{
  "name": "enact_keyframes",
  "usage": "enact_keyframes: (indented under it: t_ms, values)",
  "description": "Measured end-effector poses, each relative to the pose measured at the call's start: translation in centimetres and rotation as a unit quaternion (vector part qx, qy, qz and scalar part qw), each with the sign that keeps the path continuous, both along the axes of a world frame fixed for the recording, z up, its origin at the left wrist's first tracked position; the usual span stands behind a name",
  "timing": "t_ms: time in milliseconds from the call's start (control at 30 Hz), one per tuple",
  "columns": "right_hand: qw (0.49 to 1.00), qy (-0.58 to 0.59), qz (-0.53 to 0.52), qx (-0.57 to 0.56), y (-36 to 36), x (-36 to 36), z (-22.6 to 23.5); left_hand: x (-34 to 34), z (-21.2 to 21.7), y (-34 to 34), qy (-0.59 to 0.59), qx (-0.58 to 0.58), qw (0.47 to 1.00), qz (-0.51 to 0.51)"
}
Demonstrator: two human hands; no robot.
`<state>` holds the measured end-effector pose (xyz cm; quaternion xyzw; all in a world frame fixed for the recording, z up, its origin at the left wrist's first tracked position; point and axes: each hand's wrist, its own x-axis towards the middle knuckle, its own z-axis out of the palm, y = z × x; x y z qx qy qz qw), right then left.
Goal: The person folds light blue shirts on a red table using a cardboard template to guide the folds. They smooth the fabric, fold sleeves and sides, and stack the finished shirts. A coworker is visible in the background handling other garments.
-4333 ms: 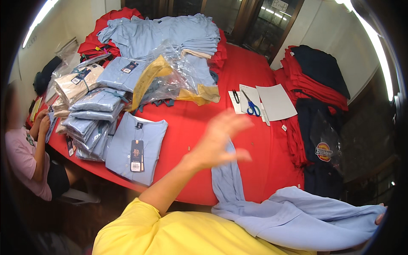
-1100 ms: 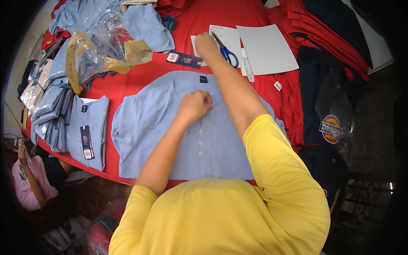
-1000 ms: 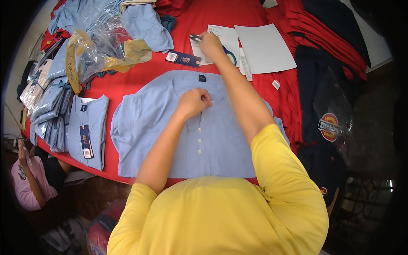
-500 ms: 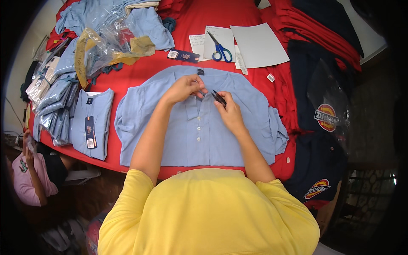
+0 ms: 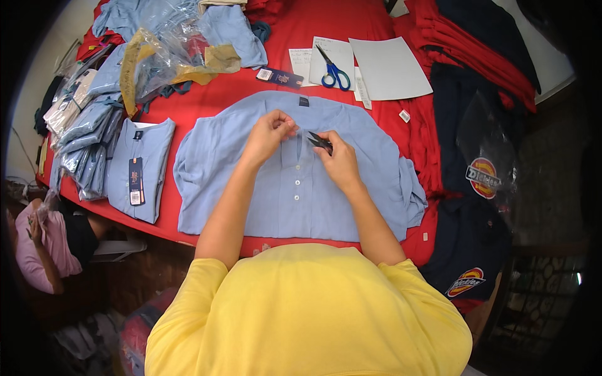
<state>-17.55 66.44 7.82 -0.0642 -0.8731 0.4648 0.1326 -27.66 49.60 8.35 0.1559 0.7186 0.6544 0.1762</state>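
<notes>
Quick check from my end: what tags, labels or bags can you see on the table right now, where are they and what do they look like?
Hang tag: on the folded blue shirt at left, tall rectangle, navy with white patch.
Loose tag: on red cloth beyond the spread shirt, navy rectangle.
Clear plastic bags: far left, crumpled, yellowish edges.
Small white label: right of the shirt.
Bagged dark garment: far right, round red-yellow logo.

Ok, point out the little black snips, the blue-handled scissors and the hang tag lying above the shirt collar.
black snips (image 5: pixel 318 141), head view, on the blades beside the right hand.
blue-handled scissors (image 5: pixel 335 75), head view, on the handle loops.
hang tag (image 5: pixel 280 77), head view, on its dark middle.
</notes>
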Motion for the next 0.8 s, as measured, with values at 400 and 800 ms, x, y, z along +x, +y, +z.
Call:
enact_keyframes:
  t_ms: [400,800]
  values:
    - [0.990,0.020,0.012,0.137,-0.2,-1.4,-0.7,0.9,0.2,0.6,-0.049,0.034,0.998,-0.003]
    - [0.991,0.087,-0.030,0.101,2.4,-3.0,-1.0,3.0,1.7,0.3,0.008,-0.206,0.979,0.003]
